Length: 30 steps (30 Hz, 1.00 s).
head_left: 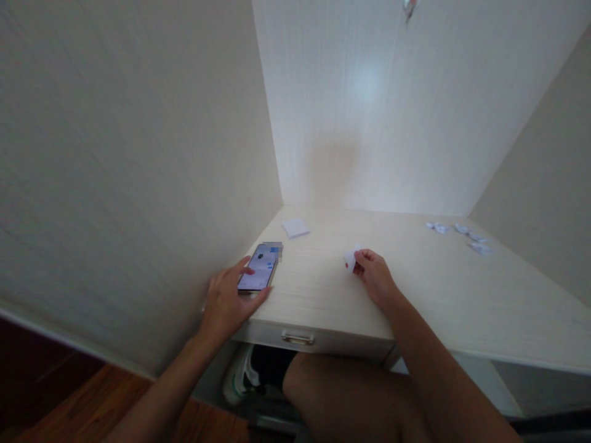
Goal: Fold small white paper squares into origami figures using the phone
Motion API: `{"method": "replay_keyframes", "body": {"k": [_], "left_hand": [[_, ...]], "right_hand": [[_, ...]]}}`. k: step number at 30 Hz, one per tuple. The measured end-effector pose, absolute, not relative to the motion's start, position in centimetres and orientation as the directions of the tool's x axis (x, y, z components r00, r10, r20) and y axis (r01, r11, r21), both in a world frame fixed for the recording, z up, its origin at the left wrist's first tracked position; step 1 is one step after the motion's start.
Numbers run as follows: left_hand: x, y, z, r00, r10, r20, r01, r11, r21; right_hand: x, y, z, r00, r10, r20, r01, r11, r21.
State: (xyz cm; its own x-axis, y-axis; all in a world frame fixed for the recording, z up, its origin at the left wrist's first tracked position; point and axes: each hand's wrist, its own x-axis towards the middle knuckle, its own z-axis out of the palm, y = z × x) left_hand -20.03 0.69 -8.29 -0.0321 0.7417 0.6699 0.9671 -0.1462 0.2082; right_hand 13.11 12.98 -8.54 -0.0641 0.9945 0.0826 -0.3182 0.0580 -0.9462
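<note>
A smartphone [259, 271] with its screen lit lies at the left of the white desk, near the side wall. My left hand [227, 300] rests around its lower end, fingers spread: one finger lies over the screen and the thumb stretches along the near right corner. Part of the screen's top is blurred out. Above the middle of the desk, my right hand [373, 274] is closed in a pinch on a small white piece of paper [351, 258], which has a small reddish mark at its lower left. Behind the phone lies a flat white square of paper [295, 227].
Several small crumpled white paper pieces [462, 229] lie at the back right of the desk [318, 295]. Panels rise at the left, back and right. A drawer handle [298, 338] sits on the front edge, above the person's legs.
</note>
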Motion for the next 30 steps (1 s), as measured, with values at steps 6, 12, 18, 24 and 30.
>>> {"method": "replay_keyframes", "body": {"k": [6, 12, 18, 24, 30], "left_hand": [[-19.93, 0.71, -8.16, -0.002, 0.767, 0.642, 0.980, -0.126, 0.155], [-20.05, 0.78, -8.01, 0.022, 0.807, 0.590, 0.977, -0.143, 0.159], [-19.95, 0.55, -8.09, -0.038, 0.726, 0.687, 0.977, -0.117, 0.178], [-19.74, 0.40, -8.02, -0.107, 0.722, 0.683, 0.970, -0.074, 0.230], [-19.51, 0.33, -7.90, -0.130, 0.751, 0.647, 0.965, -0.055, 0.257]], "right_hand": [[13.08, 13.02, -8.69, -0.047, 0.996, 0.082, -0.320, 0.063, -0.945], [13.11, 13.13, -8.89, -0.048, 0.996, 0.079, -0.320, 0.059, -0.946], [13.05, 13.26, -9.14, -0.040, 0.996, 0.078, -0.334, 0.060, -0.941], [13.08, 13.23, -9.11, -0.045, 0.995, 0.085, -0.335, 0.066, -0.940], [13.11, 13.20, -9.21, -0.047, 0.995, 0.091, -0.334, 0.070, -0.940]]}}
